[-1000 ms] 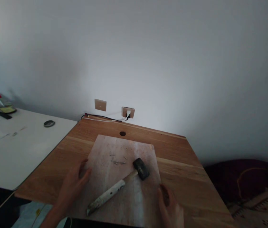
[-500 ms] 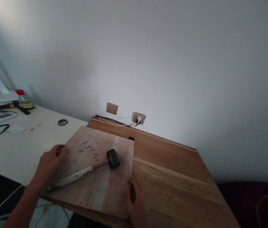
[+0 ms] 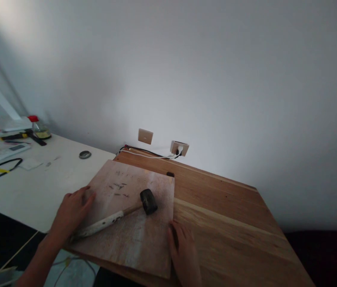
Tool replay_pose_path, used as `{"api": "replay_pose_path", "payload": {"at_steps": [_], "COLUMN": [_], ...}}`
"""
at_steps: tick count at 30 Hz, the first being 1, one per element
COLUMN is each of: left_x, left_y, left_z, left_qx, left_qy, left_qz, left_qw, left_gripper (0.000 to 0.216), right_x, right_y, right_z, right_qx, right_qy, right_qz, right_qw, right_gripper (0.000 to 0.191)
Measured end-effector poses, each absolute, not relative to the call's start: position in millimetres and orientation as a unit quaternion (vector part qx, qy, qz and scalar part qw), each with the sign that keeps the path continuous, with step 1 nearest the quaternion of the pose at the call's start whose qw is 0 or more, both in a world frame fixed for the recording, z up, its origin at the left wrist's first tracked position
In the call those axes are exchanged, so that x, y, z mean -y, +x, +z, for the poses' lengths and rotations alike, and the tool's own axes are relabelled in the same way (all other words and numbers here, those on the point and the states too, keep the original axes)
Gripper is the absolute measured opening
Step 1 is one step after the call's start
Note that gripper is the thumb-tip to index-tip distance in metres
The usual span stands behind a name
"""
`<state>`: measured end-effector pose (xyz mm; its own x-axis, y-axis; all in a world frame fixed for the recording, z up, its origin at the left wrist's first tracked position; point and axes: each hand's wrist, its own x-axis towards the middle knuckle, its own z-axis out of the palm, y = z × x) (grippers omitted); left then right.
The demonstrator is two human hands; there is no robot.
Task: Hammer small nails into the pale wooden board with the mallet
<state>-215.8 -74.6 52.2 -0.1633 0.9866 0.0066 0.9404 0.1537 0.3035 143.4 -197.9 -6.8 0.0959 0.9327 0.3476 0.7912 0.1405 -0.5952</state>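
Note:
A square, pinkish, stained board [image 3: 153, 255] lies on the wooden tabletop. My left hand [image 3: 74, 207] is at the board's left edge, its thumb reaching over the surface. At the right edge, my right hand [image 3: 183, 247] has its curled fingers and thumb against the side; the board sits between both hands. On it rests a rubber mallet [image 3: 149, 201] with a black head and a white-painted handle, untouched, its handle end near my left wrist. Several small metal pins, screws or nails [image 3: 117, 194], lie scattered behind the mallet, some blurred.
A wooden tabletop [image 3: 225, 223] extends to the right. On the white table [image 3: 67, 167] at left are a tape roll [image 3: 85, 154], a hammer [image 3: 37, 138], a red-capped bottle [image 3: 40, 128] and a black cable [image 3: 4, 163]. Wall sockets [image 3: 179, 148] with plugged cords are behind.
The view has shifted slightly left, and the small metal pins lie in a different arrangement on the board. The mallet keeps its place on the board, and both hands stay at its edges.

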Motion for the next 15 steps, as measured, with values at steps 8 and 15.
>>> {"api": "replay_pose_path", "payload": {"at_steps": [8,15], "left_x": [96.4,128.1], "left_y": [-179.5,-143.6], "left_z": [42.7,34.0], "left_qx": [-0.674,-0.654], "left_qy": [0.706,0.718], "left_qz": [0.155,0.123], "left_qw": [0.155,0.203], "left_gripper": [0.055,0.058], "right_x": [227.8,277.4], "right_y": [204.1,245.2], "right_z": [5.2,3.2], "right_qx": [0.562,0.509], "right_qy": [-0.737,-0.781], "right_qz": [0.129,0.150], "right_qw": [0.352,0.328], "right_gripper": [0.046,0.043]}}
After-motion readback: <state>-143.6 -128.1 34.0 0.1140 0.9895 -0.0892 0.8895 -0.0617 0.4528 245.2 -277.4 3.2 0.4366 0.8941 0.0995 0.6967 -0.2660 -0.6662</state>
